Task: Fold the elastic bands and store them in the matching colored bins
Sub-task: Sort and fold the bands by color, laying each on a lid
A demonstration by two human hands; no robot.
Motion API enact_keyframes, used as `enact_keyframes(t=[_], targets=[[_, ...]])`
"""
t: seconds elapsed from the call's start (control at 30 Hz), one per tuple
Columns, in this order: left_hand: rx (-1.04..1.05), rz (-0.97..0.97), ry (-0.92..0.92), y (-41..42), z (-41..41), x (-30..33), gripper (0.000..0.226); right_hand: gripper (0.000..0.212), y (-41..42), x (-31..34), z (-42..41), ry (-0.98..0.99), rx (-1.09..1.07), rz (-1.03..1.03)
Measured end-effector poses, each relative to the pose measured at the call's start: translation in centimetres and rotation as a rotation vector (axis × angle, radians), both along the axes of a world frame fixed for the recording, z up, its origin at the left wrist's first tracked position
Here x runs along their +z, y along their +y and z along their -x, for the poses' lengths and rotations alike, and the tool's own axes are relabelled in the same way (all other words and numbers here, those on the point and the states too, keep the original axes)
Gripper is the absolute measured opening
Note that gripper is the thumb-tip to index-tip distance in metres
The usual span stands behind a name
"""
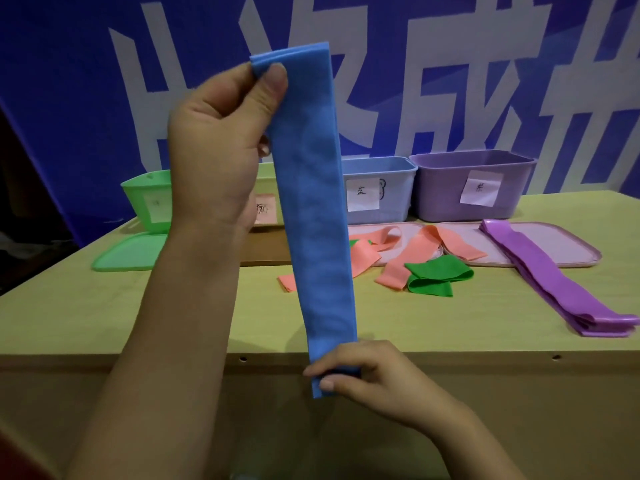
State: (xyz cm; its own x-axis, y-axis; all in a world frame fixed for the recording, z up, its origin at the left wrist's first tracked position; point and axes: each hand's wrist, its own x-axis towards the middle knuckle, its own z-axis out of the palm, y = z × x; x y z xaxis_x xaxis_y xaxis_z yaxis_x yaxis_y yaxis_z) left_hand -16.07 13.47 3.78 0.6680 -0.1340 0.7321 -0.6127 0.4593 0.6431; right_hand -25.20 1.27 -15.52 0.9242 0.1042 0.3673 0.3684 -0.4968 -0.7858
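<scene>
While raised, left hand (pixel 221 133): thumb and fingers pinch top of blue band (pixel 311 209)
right hand (pixel 374 379): low, pinches bottom end

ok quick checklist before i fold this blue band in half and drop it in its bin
1. Left hand pinches the top end of the blue band: ok.
2. Right hand pinches the bottom end: ok.
3. Band hangs straight, no twist: ok.
4. Layers line up at the edges: ok.
5. Blue bin is open, lid off: ok.
6. Room inside the blue bin: cannot tell.
</scene>
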Motion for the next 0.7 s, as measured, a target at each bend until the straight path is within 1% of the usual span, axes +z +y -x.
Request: enact_keyframes(t=[0.13,0.2,0.3,0.4,0.47,0.57,0.63,0.7], targets=[[0.027,-0.017,-0.013,0.2,-0.3,-0.2,0.01,0.013,-0.1,-0.3,0.1,0.08,0.009,-0.063],[0.085,-0.015,-0.04,0.3,-0.3,-0.2,0.01,0.016,0.1,-0.7,0.1,0.073,-0.001,-0.048],[0.164,-0.027,-0.131,0.1,0.0,-0.1,0.011,0.017,0.6,-1.4,0.2,0.033,-0.017,-0.059],[0.19,0.01,-0.117,-0.1,0.0,0.0,0.012,0.018,0.8,-1.6,0.2,0.013,-0.039,-0.06],[0.142,0.006,-0.068,0.0,0.1,-0.3,0.011,0.017,0.3,-1.3,0.6,0.041,-0.047,-0.049],[-0.017,-0.16,0.005,0.3,0.7,-1.0,0.01,0.013,-1.1,0.7,2.7,0.087,0.01,-0.004],[-0.162,-0.292,0.058,0.1,1.4,-1.5,0.018,0.018,-2.2,3.2,4.3,0.019,-0.002,-0.011],[-0.272,-0.347,0.097,-0.7,2.0,-2.2,0.022,0.031,-2.8,6.0,5.2,-0.142,-0.146,-0.108]])
